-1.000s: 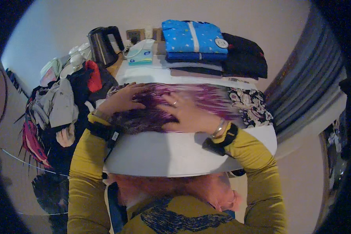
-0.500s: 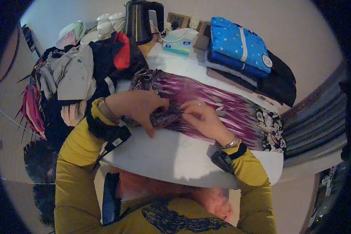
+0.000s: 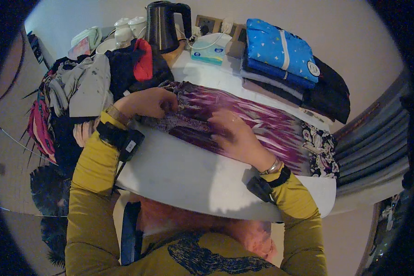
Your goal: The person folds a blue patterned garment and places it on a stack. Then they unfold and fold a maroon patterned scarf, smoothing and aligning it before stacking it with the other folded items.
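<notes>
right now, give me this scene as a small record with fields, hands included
left hand: fingers curled, at the left end of the streaked cloth; grip unclear
right hand: over the cloth's middle, blurred; contact unclear
cloth look: purple, grey and white streaks, black-and-white pattern at its right end
surface: white table
beyond cloth: folded clothes, blue patterned garment on top
left side: heap of clothes
back: dark kettle, left of tissue pack

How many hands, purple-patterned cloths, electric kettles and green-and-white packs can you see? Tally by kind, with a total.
Left hand and right hand: 2
Purple-patterned cloth: 1
Electric kettle: 1
Green-and-white pack: 1
Total: 5
</notes>
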Motion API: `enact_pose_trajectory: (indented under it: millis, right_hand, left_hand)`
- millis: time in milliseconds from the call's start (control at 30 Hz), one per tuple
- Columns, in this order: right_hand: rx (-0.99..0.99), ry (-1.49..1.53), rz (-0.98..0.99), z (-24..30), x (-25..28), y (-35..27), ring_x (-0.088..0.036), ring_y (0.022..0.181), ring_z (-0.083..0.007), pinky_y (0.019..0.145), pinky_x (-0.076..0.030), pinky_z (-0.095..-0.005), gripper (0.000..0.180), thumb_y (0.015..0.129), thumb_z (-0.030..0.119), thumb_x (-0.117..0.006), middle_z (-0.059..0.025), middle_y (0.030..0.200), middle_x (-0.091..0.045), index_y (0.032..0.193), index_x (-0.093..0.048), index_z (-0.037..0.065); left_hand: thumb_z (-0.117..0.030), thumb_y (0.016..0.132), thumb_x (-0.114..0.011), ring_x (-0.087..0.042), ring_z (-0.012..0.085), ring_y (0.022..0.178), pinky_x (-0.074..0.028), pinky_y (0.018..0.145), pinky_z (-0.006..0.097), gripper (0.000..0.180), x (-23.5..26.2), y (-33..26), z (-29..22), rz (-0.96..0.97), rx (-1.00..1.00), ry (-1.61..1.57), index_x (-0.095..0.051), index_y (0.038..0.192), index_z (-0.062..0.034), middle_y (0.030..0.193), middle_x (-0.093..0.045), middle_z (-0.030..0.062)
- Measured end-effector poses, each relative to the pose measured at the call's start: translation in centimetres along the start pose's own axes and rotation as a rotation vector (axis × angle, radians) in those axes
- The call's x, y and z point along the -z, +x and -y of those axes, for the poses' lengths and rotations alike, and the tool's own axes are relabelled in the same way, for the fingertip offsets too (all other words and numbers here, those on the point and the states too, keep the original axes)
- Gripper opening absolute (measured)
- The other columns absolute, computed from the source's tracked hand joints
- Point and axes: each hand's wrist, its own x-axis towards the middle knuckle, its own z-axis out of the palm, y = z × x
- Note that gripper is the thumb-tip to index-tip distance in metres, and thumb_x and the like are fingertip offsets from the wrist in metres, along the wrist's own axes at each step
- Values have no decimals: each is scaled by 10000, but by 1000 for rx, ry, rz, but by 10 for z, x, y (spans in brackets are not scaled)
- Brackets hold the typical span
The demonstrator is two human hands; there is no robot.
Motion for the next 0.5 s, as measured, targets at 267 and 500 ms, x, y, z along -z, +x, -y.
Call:
enact_pose_trajectory:
  millis: [267,500]
  right_hand:
    - [4,-254,204,-6,0,-8,-233,1457,-422,1124,-226,-614,536,934,386,-590,-167,1535,-368,1403,-511,138]
    - [-31,-293,246,-2,-6,-10,-209,1470,-413,1141,-183,-608,546,967,393,-542,-169,1566,-321,1447,-456,148]
  left_hand:
    - [-213,743,-725,-611,315,943,-523,813,399,407,-26,13,2,-554,19,479,-664,1123,-82,1102,-615,135]
    - [-285,814,-704,-455,381,1254,-455,983,514,441,-32,16,8,-473,323,854,-648,1216,-113,1437,-440,174]
